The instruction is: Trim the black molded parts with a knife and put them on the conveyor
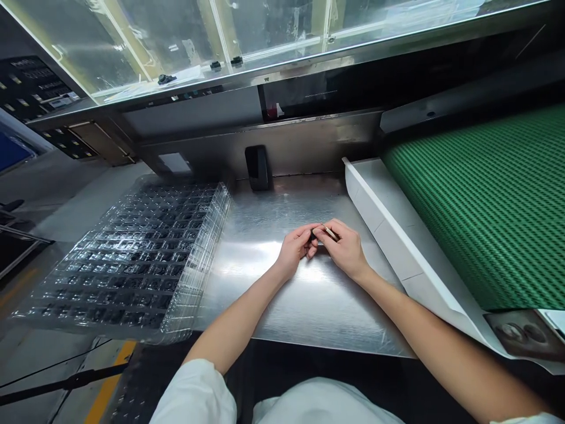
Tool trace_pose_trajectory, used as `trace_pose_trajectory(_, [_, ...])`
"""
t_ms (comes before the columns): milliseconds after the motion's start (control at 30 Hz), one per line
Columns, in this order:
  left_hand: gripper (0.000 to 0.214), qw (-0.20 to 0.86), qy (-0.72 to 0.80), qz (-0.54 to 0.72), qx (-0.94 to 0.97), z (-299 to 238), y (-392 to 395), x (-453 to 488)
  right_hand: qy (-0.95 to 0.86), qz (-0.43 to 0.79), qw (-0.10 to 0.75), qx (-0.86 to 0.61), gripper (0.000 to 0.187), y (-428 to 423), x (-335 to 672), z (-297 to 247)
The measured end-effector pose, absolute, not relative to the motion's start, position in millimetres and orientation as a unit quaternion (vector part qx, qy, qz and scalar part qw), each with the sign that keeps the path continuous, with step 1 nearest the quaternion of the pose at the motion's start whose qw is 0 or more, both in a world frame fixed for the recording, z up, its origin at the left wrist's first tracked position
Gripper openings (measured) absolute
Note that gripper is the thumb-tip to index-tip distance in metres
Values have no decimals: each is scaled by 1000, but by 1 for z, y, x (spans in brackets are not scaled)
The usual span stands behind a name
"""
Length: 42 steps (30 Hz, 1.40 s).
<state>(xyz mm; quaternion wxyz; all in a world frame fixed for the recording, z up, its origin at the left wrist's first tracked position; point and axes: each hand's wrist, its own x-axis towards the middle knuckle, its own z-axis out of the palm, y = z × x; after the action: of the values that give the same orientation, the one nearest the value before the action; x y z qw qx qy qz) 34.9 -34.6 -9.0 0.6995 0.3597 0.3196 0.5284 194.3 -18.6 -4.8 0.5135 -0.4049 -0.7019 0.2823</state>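
Observation:
Both hands meet over the middle of a brushed steel worktop (282, 294). My left hand (296, 247) is curled, its fingertips pinching a small dark part (313, 237) that is mostly hidden. My right hand (343, 247) is closed round a thin pale stick-like tool (330, 232), whose tip points at the small part. The two hands touch at the fingertips.
A stack of clear plastic blister trays (145, 253) holding several small dark parts lies at the left. A green ribbed conveyor belt (494, 200) runs at the right behind a white guard rail (388, 229). A black block (258, 167) stands at the back wall.

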Motion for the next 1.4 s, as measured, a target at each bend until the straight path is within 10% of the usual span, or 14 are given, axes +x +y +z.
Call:
trace_pose_trajectory(833, [41, 705, 306, 550, 327, 2, -34, 30, -782, 118, 501, -351, 27, -10, 195, -11])
trace_pose_trajectory(1400, [37, 671, 338, 574, 326, 2, -37, 30, -798, 82, 412, -431, 48, -21, 196, -13])
